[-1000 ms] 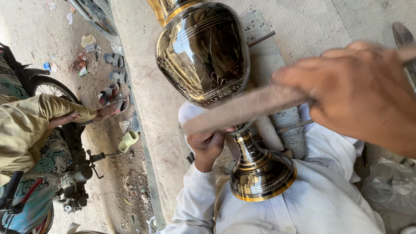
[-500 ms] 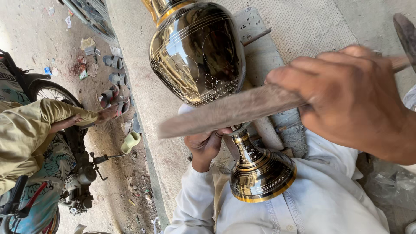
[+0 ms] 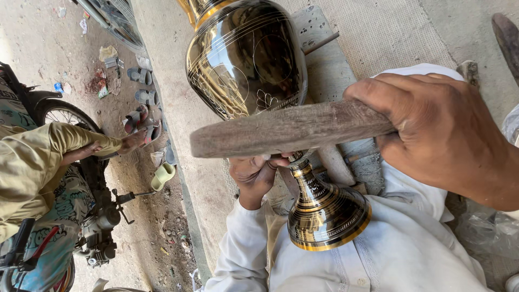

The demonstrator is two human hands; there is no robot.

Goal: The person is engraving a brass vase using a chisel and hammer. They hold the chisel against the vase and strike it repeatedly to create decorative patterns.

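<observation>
A large dark, glossy brass vase point(image 3: 246, 57) with fine engraved lines lies tilted over my lap, its round gold-rimmed foot point(image 3: 327, 216) resting on my white garment point(image 3: 405, 254). My right hand point(image 3: 443, 132) grips one end of a thick wooden stick point(image 3: 286, 130), which stretches left across the vase's narrow stem. Just under the stick, my left hand point(image 3: 254, 173) is curled beside the stem. The stick hides its fingertips and whatever they hold.
At left, a person in yellowish clothes point(image 3: 38, 162) sits by a motorcycle point(image 3: 92, 227) on dusty ground. Several sandals point(image 3: 140, 97) lie along the edge of the woven mat point(image 3: 378, 32). A worn wooden board point(image 3: 324, 59) lies under the vase.
The wooden stick has swung closer and more level across the vase stem. My right hand has shifted slightly right and down. My left hand stays at the stem.
</observation>
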